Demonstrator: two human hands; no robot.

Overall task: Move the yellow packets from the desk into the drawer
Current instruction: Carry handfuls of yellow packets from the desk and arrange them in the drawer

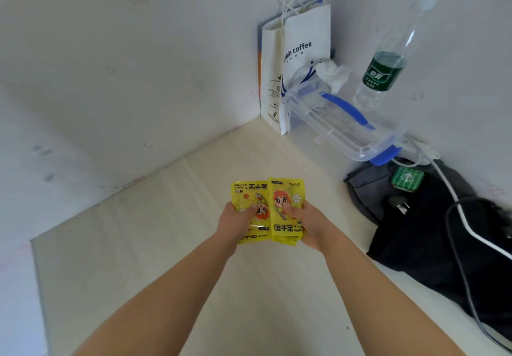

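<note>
At frame centre the left hand (238,221) and right hand (310,224) each pinch the yellow packets (267,211), thumbs on top, over the pale desk (144,245); they read "HAND WARMER". Upper right stand a white paper bag (293,59) reading "coffee" and a green-labelled bottle (388,59).

The yellow packets (267,211) are showing "暖手宝" and "HAND WARMER": on the right one the words are standing upright near its lower edge, partly cut off at the side, while on the left one they are running upside down along the top. The white paper bag (297,62) is displaying "coffee" in dark letters, with a partly hidden word before it ending in "kin". The bottle (386,70) is wearing a green label whose white characters are staying too blurred to read
</note>
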